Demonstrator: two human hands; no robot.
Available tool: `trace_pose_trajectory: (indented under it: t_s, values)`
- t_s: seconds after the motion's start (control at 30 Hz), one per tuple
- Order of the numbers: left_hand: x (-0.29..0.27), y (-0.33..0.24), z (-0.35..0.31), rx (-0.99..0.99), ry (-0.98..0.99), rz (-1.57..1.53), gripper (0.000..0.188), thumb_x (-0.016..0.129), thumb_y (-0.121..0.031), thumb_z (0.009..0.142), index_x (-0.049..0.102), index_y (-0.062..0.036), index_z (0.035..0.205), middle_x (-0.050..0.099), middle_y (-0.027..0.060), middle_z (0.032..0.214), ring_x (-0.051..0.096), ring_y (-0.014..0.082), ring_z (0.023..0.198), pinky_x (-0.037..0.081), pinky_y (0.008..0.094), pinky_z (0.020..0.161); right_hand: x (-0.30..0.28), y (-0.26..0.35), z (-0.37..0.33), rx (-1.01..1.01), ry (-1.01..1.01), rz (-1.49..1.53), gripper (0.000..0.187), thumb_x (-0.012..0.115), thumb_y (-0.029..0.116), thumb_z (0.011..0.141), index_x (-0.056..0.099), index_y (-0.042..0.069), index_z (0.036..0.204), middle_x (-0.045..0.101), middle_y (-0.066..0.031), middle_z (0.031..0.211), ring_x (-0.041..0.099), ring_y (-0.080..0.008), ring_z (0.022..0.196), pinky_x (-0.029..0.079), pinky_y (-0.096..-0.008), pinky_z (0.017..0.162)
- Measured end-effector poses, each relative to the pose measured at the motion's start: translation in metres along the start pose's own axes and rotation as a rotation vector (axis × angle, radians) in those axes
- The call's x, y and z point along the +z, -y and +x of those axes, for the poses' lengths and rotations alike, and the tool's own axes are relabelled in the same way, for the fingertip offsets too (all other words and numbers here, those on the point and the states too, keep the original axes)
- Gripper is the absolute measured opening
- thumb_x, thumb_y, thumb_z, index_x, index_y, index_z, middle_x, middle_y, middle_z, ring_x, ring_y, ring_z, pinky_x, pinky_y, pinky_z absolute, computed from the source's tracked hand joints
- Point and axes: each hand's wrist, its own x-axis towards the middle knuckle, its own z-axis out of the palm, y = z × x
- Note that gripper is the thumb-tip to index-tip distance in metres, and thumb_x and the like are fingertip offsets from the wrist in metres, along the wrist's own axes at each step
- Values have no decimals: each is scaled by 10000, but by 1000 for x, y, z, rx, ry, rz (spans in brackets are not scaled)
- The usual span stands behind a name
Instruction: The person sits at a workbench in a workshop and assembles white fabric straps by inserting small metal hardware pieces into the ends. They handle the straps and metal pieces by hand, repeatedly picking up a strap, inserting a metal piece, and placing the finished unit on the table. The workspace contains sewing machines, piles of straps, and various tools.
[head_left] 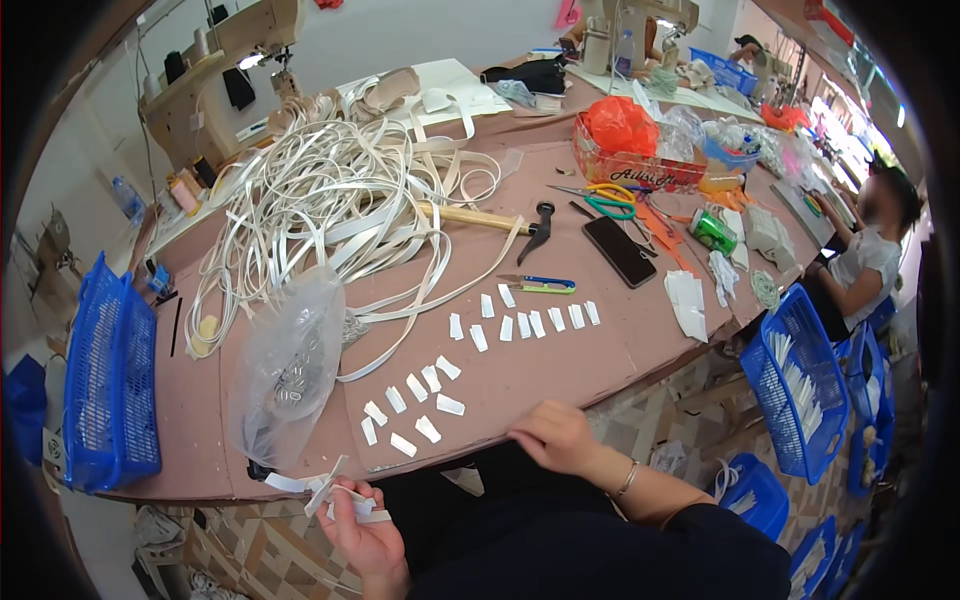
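Note:
At the lower left, below the table's front edge, my left hand is closed around several short white strips, their ends sticking out between the fingers. My right hand is at the front edge of the table with its fingers curled; I see nothing in it. Between and beyond my hands, small white folded pieces of strap lie in loose groups on the brown tabletop. Left of them sits a clear plastic bag with metal rings inside. Thread snips lie behind the pieces.
A big tangle of white straps covers the back left. A hammer, phone, scissors, green can and box lie farther back. Blue baskets stand left and right. Another person sits at the right.

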Motion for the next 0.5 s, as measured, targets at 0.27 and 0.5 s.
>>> trace_pose_trajectory:
  t_s: [0.27, 0.5]
  values:
    - [-2, 10, 8, -537, 25, -68, 138, 523, -94, 831, 477, -28, 944, 538, 71, 804, 552, 178, 679, 464, 291, 580, 18, 32, 42, 132, 162, 404, 87, 625, 55, 731, 593, 26, 807, 538, -62, 693, 524, -158, 574, 430, -257, 528]
    - [-23, 13, -8, -569, 112, 126, 138, 530, -121, 831, 472, -62, 943, 541, 58, 838, 564, 164, 694, 483, 275, 569, 36, 53, 33, 453, 348, 890, 101, 600, 50, 765, 593, 5, 855, 548, -62, 718, 520, -112, 577, 421, -226, 523]
